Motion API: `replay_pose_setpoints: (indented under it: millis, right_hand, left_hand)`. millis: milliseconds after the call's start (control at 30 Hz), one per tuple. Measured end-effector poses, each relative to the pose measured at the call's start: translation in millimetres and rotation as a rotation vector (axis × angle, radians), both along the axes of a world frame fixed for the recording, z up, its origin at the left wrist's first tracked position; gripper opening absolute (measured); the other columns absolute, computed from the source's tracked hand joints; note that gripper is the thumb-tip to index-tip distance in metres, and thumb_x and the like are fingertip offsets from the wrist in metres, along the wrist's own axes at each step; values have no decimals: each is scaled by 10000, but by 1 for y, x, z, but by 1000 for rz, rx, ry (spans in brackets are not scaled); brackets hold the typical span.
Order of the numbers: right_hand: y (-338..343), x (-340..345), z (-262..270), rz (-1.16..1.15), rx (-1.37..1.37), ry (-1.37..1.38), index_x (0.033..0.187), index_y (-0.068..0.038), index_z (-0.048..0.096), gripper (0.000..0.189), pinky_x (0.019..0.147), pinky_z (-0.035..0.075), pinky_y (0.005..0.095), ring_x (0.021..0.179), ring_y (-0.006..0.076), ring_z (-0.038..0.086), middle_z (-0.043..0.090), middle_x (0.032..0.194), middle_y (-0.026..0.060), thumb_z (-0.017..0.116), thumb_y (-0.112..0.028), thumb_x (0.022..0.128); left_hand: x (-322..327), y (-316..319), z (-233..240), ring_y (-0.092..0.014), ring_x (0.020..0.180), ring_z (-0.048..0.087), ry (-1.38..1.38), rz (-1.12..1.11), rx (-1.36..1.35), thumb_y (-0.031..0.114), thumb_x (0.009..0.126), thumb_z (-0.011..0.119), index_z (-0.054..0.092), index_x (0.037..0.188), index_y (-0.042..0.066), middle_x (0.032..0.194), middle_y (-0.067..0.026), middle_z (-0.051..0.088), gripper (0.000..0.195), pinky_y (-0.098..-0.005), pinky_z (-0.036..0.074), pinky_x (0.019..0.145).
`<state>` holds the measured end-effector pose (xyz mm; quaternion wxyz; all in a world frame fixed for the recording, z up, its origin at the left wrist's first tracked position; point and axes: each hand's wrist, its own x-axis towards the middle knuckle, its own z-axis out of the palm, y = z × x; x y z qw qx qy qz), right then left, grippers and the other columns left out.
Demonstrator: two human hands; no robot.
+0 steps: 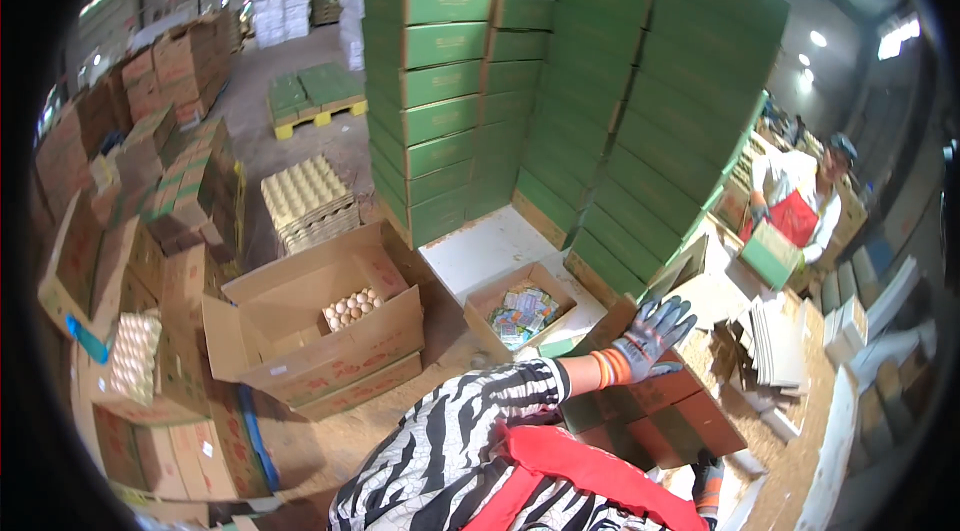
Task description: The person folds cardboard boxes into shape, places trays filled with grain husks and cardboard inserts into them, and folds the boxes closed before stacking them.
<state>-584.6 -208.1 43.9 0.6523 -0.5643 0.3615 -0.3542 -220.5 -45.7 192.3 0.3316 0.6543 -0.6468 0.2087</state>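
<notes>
My left hand [654, 339], in a grey work glove with an orange striped cuff, has its fingers spread over the far edge of a brown and green cardboard box [660, 415]. Whether the palm touches the cardboard cannot be told. At the near end of that box is my right hand [709, 482], also gloved; its fingers are mostly hidden. A carton [484, 321] holding many small printed packets [525, 313] stands on a white surface left of my left hand. Cardboard sheets [772, 343] lie to the right.
Tall stacks of green boxes [450, 43] rise ahead. To the left are an open carton [337, 351] with eggs [352, 308] inside, stacked egg trays [307, 193] and a filled egg tray [135, 357]. A co-worker [799, 208] holds a green box [770, 255] at the right.
</notes>
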Motion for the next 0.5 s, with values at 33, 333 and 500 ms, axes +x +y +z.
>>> replay_pose_setpoints:
  millis: [33, 333, 500]
  right_hand:
    - [12, 0, 6, -33, 42, 55, 1192, -59, 520, 331, 847, 476, 319, 983, 164, 527, 552, 1083, 47, 597, -172, 890]
    - [53, 32, 112, -611, -553, 2, 1373, 24, 342, 594, 1076, 280, 342, 1278, 249, 390, 417, 1373, 133, 488, 51, 798]
    - [91, 142, 192, -109, -1194, 746, 1332, -78, 419, 674, 1070, 239, 493, 1277, 395, 334, 404, 1359, 191, 634, -411, 787]
  left_hand:
    - [3, -12, -8, -368, 1335, 261, -34, -74, 111, 572, 833, 489, 332, 1383, 25, 1418, -208, 323, 791, -490, 125, 1115]
    - [38, -42, 10, -290, 986, 592, 95, -245, 794, 386, 903, 466, 632, 1103, 146, 1053, -113, 638, 353, -387, 440, 877]
    - [62, -66, 33, -123, 797, 587, 471, -405, 1174, 324, 833, 662, 677, 1046, 40, 907, -78, 696, 355, -264, 461, 761]
